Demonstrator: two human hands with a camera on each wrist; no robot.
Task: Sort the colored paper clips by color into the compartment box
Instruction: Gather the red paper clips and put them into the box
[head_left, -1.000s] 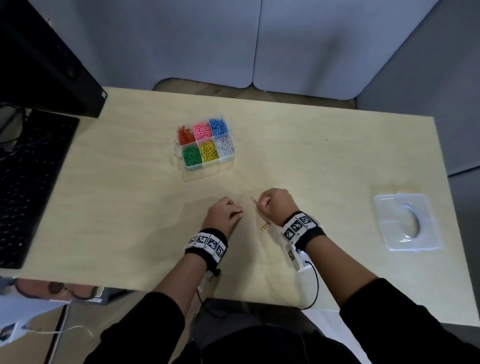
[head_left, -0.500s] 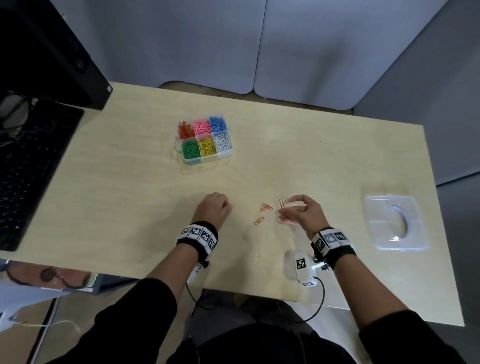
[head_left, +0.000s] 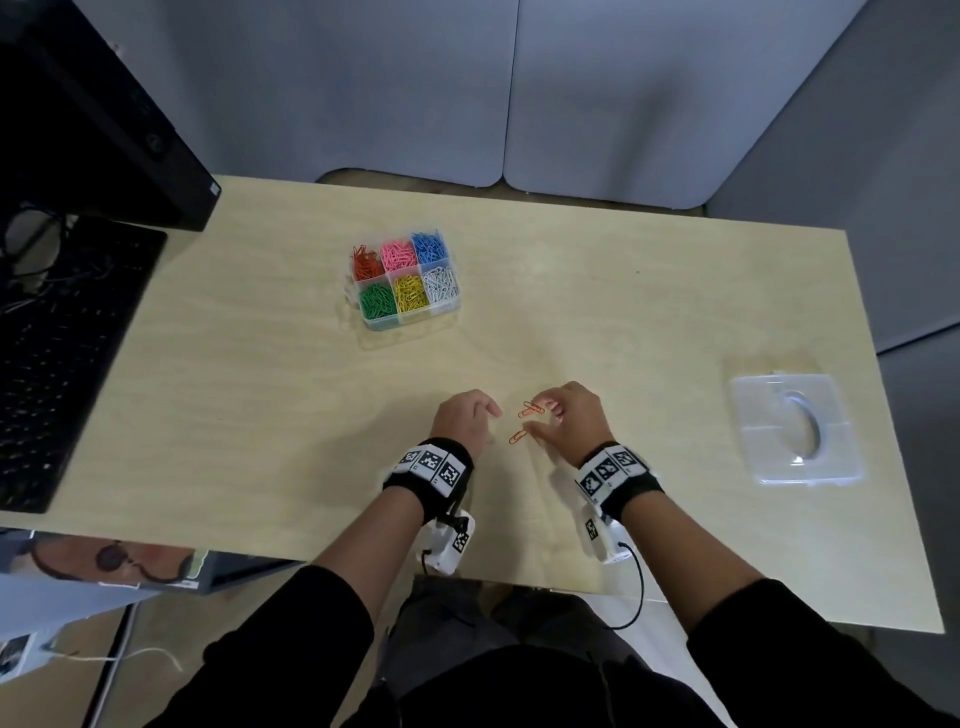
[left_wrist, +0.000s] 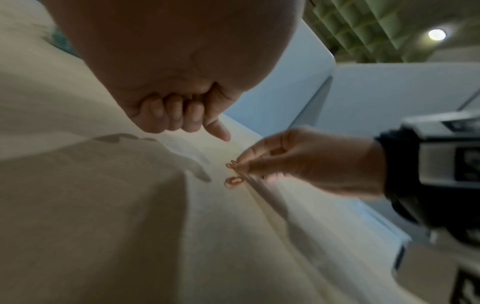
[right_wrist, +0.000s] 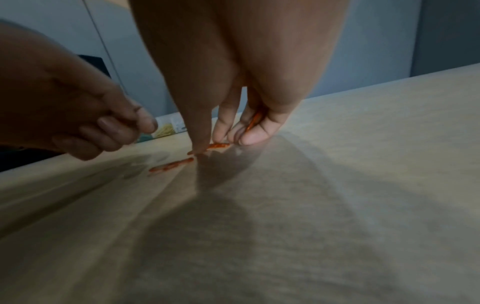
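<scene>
The clear compartment box (head_left: 439, 310) holds red, pink, blue, green, yellow and white clips and stands at mid-table. Near the front edge lie orange paper clips: a crossed pair (head_left: 532, 409) (right_wrist: 218, 145) and a single one (head_left: 517, 437) (right_wrist: 172, 164) (left_wrist: 233, 181). My right hand (head_left: 543, 415) (right_wrist: 210, 144) (left_wrist: 242, 166) pinches at the pair with thumb and forefinger. Another orange clip (right_wrist: 253, 121) is tucked in that hand's curled outer fingers. My left hand (head_left: 491, 410) (left_wrist: 197, 125) (right_wrist: 140, 125) hovers just left of the clips, fingers curled, with no clip visible in it.
A clear plastic lid (head_left: 797, 431) lies at the right side of the table (head_left: 623, 291). A black keyboard (head_left: 57, 353) and a dark monitor base (head_left: 104, 130) occupy the left. Grey partition panels stand behind the table.
Half a second ago my right hand was out to the right, holding one orange clip up. It has come back left onto the crossed pair. The left hand has barely moved.
</scene>
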